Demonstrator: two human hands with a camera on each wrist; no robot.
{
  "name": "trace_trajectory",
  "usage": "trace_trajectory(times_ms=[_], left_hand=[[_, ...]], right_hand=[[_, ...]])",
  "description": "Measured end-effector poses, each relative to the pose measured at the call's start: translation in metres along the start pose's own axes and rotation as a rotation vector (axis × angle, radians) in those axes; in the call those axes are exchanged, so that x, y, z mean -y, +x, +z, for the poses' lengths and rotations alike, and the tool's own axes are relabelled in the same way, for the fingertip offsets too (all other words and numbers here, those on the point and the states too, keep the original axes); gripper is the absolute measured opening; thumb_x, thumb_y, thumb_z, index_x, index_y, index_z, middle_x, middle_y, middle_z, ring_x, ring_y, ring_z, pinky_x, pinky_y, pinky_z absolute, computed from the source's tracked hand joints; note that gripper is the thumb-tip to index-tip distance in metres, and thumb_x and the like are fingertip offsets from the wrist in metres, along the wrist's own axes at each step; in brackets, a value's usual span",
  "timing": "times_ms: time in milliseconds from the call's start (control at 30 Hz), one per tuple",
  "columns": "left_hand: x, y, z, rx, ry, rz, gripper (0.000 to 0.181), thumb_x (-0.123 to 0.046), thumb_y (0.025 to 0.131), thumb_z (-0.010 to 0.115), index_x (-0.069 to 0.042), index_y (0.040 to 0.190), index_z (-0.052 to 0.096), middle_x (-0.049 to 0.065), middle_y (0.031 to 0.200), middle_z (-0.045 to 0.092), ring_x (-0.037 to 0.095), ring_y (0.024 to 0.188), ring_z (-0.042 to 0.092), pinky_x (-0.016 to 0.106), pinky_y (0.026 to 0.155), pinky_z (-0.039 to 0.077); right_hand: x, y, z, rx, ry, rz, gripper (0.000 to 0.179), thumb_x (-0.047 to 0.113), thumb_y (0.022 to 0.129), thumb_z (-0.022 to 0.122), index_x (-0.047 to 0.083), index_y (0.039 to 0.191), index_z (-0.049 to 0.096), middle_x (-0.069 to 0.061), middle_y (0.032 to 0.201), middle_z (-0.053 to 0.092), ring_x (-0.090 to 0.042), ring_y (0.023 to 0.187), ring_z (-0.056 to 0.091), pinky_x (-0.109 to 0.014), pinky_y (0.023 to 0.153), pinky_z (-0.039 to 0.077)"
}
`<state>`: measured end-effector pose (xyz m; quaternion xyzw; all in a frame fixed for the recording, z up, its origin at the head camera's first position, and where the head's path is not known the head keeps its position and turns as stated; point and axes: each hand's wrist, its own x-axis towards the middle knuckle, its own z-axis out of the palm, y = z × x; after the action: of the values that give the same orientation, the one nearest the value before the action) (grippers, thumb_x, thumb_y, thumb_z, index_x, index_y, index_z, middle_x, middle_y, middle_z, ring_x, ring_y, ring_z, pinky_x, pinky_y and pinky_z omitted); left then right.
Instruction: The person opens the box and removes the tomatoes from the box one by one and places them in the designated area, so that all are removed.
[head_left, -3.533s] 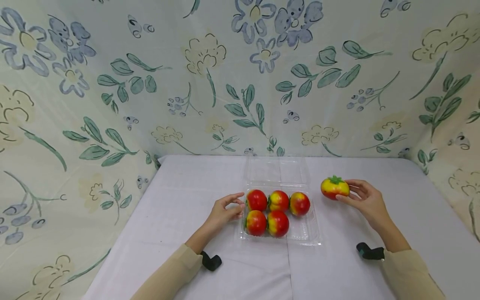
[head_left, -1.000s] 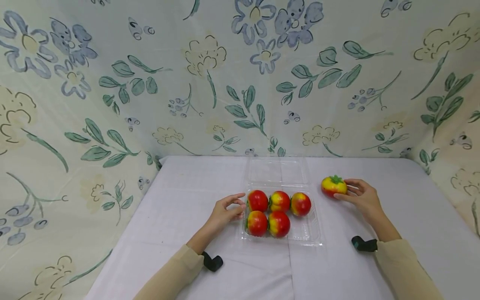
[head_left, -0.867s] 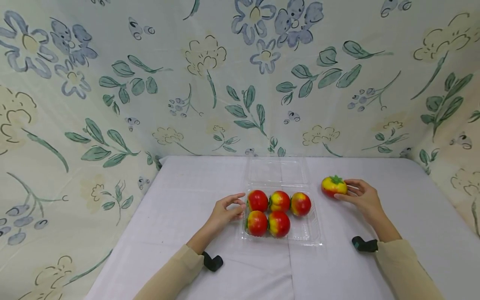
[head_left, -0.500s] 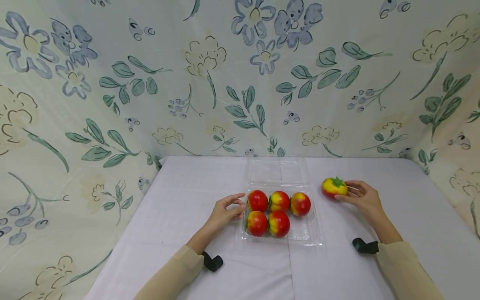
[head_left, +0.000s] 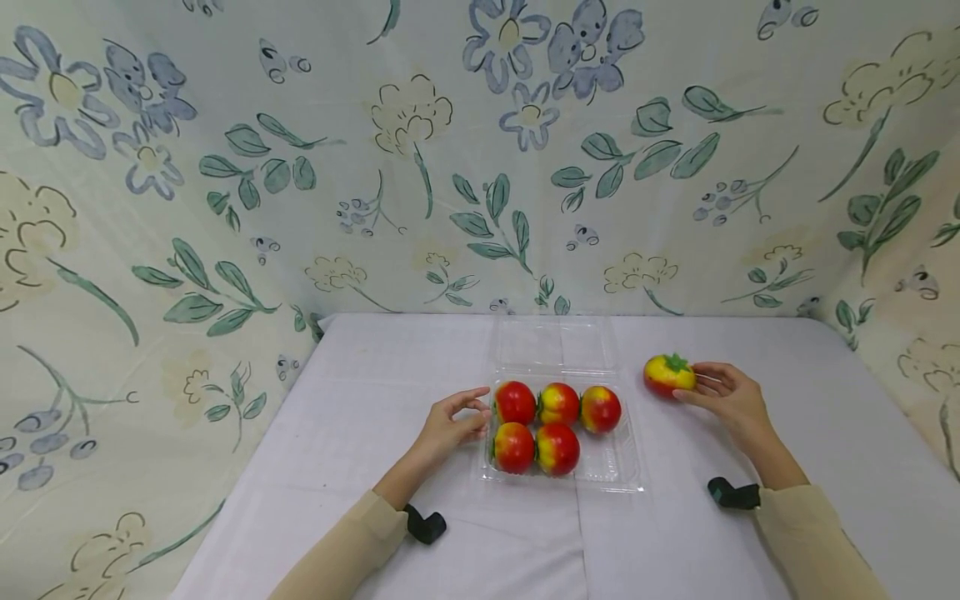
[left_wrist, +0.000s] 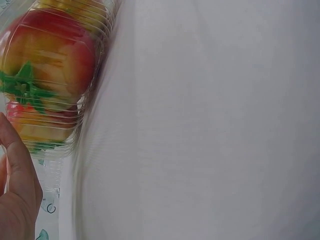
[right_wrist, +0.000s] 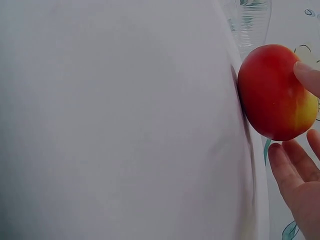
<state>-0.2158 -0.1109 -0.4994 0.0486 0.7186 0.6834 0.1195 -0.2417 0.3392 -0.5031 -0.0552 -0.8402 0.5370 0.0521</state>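
Note:
A clear plastic clamshell box point(head_left: 607, 467) lies open on the table with its lid point(head_left: 551, 343) folded back. Inside, several red-and-yellow, tomato-like fruits point(head_left: 557, 448) stand in two rows, and the front right spot holds none. My left hand point(head_left: 450, 425) has its fingertips at the box's left wall, fingers loosely bent. To the right of the box, my right hand point(head_left: 731, 400) holds another such fruit point(head_left: 667, 377) low at the table, its green leafy top facing up and right. In the right wrist view, the thumb point(right_wrist: 307, 77) lies on the fruit, with the fingers on its other side.
A white cloth covers the table point(head_left: 375, 375). Floral fabric point(head_left: 480, 167) hangs behind it and along both sides. Beige sleeves reach in from the front, with a black wrist-worn piece point(head_left: 426, 525) at the left cuff and another point(head_left: 733, 493) at the right.
The right hand has shifted slightly right with its fruit, whose green top has tipped a little rightward. The left hand, the box and the fruits in it look unchanged.

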Motion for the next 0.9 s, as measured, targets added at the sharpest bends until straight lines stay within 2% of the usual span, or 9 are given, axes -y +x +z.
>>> trace_trajectory(times_ms=[167, 300, 467, 600, 900], left_hand=[[0.003, 0.001, -0.001, 0.003, 0.001, -0.008, 0.047, -0.013, 0.094, 0.071, -0.006, 0.138, 0.058, 0.011, 0.108, 0.061, 0.013, 0.072, 0.066, 0.027, 0.075, 0.059], [0.003, 0.001, -0.001, -0.002, 0.010, -0.005, 0.045, -0.013, 0.093, 0.071, -0.008, 0.137, 0.060, 0.010, 0.106, 0.061, 0.013, 0.071, 0.066, 0.026, 0.074, 0.059], [0.004, 0.002, -0.001, -0.009, 0.013, -0.003, 0.044, -0.012, 0.093, 0.071, -0.009, 0.136, 0.061, 0.009, 0.106, 0.062, 0.014, 0.071, 0.066, 0.027, 0.074, 0.059], [0.004, 0.002, -0.001, -0.009, 0.009, 0.008, 0.045, -0.010, 0.093, 0.071, -0.006, 0.137, 0.060, 0.011, 0.106, 0.062, 0.013, 0.070, 0.065, 0.027, 0.073, 0.060], [0.002, 0.002, -0.002, 0.010, 0.016, -0.001, 0.047, -0.005, 0.094, 0.068, -0.001, 0.140, 0.055, 0.015, 0.109, 0.062, 0.014, 0.071, 0.065, 0.028, 0.074, 0.060]], right_hand=[[0.000, -0.002, -0.002, -0.011, -0.012, -0.006, 0.073, 0.029, 0.085, 0.081, -0.005, 0.138, 0.045, -0.028, 0.140, 0.047, -0.045, 0.127, 0.048, -0.009, 0.082, 0.049], [0.001, -0.003, -0.004, -0.033, -0.024, -0.006, 0.071, 0.027, 0.085, 0.081, -0.005, 0.137, 0.046, -0.028, 0.138, 0.049, -0.038, 0.123, 0.053, -0.009, 0.081, 0.049], [0.001, -0.004, -0.009, -0.052, -0.025, -0.015, 0.072, 0.027, 0.083, 0.083, -0.005, 0.137, 0.047, -0.025, 0.136, 0.052, -0.015, 0.111, 0.059, -0.007, 0.080, 0.049], [0.001, -0.006, -0.014, -0.053, -0.022, -0.038, 0.072, 0.029, 0.083, 0.083, -0.004, 0.137, 0.048, -0.018, 0.132, 0.055, 0.001, 0.104, 0.055, -0.007, 0.081, 0.048], [0.019, -0.015, -0.019, -0.082, -0.050, -0.060, 0.069, 0.029, 0.085, 0.081, -0.002, 0.138, 0.049, -0.020, 0.133, 0.055, 0.004, 0.102, 0.055, -0.006, 0.081, 0.048]])
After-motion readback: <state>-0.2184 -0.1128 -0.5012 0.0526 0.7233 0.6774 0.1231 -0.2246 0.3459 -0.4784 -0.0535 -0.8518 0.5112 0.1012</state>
